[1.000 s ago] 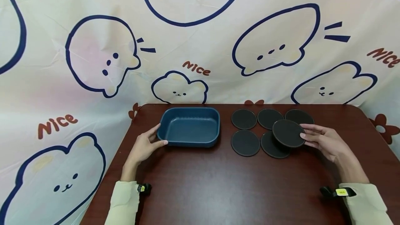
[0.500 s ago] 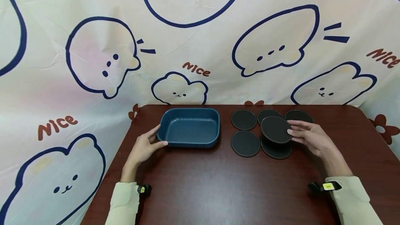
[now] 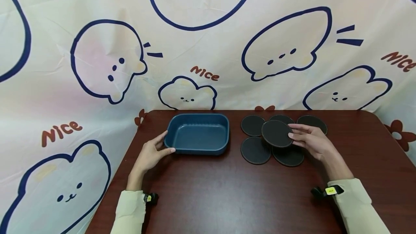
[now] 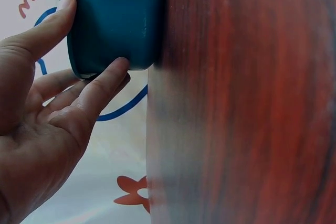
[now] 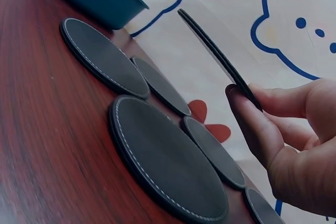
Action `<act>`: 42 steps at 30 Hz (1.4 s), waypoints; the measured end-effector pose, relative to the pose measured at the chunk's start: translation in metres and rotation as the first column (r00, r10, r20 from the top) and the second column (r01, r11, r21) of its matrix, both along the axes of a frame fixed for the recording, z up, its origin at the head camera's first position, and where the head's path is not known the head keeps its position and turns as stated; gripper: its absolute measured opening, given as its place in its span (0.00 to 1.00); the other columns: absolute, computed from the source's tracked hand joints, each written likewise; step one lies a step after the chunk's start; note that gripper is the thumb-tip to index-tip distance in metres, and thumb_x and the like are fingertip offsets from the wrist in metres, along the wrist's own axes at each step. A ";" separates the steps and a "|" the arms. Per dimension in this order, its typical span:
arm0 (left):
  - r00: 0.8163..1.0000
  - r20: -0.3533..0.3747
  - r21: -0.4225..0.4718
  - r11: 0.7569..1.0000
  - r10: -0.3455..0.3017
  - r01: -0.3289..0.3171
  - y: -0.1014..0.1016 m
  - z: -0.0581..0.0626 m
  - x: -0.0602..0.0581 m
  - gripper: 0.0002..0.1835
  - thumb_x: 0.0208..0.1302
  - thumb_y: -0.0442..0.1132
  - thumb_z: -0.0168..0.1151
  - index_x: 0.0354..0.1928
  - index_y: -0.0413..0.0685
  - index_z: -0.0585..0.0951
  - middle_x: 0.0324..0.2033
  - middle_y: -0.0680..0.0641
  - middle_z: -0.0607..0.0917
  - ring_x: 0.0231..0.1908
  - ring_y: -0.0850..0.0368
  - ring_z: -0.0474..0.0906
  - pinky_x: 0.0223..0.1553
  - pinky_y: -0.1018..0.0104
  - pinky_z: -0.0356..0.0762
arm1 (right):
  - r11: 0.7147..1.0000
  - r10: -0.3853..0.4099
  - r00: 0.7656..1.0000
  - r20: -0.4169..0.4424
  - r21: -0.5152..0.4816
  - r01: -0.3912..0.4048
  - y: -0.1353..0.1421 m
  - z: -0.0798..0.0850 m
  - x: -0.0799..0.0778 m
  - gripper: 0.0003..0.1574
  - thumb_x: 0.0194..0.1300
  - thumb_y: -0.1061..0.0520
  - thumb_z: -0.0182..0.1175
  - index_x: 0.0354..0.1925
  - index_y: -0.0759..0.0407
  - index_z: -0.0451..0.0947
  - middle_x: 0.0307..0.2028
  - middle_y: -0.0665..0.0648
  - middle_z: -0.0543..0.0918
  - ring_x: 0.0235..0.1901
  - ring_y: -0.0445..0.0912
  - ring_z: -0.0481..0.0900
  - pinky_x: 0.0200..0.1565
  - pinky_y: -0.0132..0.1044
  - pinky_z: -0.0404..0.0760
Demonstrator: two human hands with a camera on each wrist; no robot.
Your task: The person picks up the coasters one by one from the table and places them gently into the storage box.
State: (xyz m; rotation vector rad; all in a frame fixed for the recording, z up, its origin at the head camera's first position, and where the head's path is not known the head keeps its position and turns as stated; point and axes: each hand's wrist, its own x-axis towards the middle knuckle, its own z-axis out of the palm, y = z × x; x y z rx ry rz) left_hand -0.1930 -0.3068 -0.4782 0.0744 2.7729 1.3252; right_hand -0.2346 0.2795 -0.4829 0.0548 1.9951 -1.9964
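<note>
My right hand [image 3: 310,143] pinches a round black coaster [image 3: 277,133] by its right edge, thumb on one face and fingers on the other. In the right wrist view the held coaster [image 5: 223,59] appears nearly edge-on, raised above the others. Several matching coasters with pale edge stitching lie flat in two rows, among them a front left coaster [image 3: 255,151] and a front right coaster [image 3: 288,156]. The held one partly covers the back middle coaster [image 3: 282,118]. At the left, my left hand [image 3: 151,154] grips the end of a blue rectangular dish [image 3: 198,152], with nothing inside.
The dark brown wooden table [image 3: 227,198] ends at a pale cloth backdrop [image 3: 227,46] printed with blue-outlined cartoon animals. The dish stands left of the coasters, near the table's far edge. A black band with a yellow label [image 3: 330,190] sits at the right wrist.
My right hand has carried the held coaster leftward over the others, uncovering more of the front right and back right coasters. The left hand and the dish have stayed put.
</note>
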 end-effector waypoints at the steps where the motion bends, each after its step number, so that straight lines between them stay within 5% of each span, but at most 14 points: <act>1: 1.000 0.000 0.002 1.000 0.003 -0.003 0.000 0.000 0.000 0.46 0.72 0.44 0.73 0.85 0.47 0.61 0.76 0.32 0.72 0.72 0.35 0.76 0.65 0.41 0.80 | 1.000 0.000 1.000 0.000 0.001 0.000 -0.002 0.000 -0.001 0.42 0.74 0.60 0.69 0.80 0.64 0.66 0.47 0.34 0.87 0.46 0.32 0.89 0.48 0.30 0.89; 22: 1.000 -0.006 0.001 1.000 -0.007 0.007 -0.002 -0.003 0.000 0.46 0.71 0.44 0.74 0.85 0.48 0.61 0.76 0.33 0.73 0.72 0.38 0.76 0.65 0.41 0.82 | 0.998 0.063 0.998 0.001 0.013 -0.063 -0.050 0.002 -0.010 0.46 0.75 0.59 0.69 0.81 0.69 0.60 0.49 0.38 0.85 0.47 0.32 0.89 0.50 0.30 0.89; 28: 1.000 -0.011 0.007 1.000 -0.006 0.006 -0.001 -0.003 -0.001 0.46 0.72 0.43 0.74 0.85 0.47 0.61 0.76 0.32 0.73 0.72 0.37 0.77 0.65 0.41 0.82 | 0.997 0.072 0.997 -0.010 0.028 -0.072 -0.063 0.004 -0.011 0.45 0.76 0.59 0.67 0.81 0.68 0.60 0.65 0.58 0.80 0.49 0.31 0.88 0.51 0.30 0.88; 32: 1.000 -0.006 0.010 1.000 -0.004 0.004 -0.002 -0.003 -0.001 0.46 0.72 0.43 0.74 0.85 0.47 0.61 0.76 0.32 0.72 0.72 0.37 0.76 0.65 0.41 0.81 | 0.996 0.087 0.996 -0.008 0.029 -0.086 -0.072 0.004 -0.013 0.43 0.77 0.59 0.66 0.82 0.67 0.61 0.77 0.73 0.67 0.49 0.30 0.86 0.52 0.29 0.88; 42: 1.000 -0.009 0.016 1.000 -0.004 0.004 -0.001 -0.002 -0.001 0.45 0.72 0.41 0.74 0.85 0.46 0.61 0.76 0.32 0.73 0.72 0.36 0.77 0.65 0.41 0.81 | 0.995 0.098 0.995 0.007 0.021 -0.098 -0.093 0.008 -0.018 0.41 0.77 0.59 0.65 0.81 0.64 0.64 0.79 0.72 0.66 0.50 0.31 0.87 0.53 0.31 0.88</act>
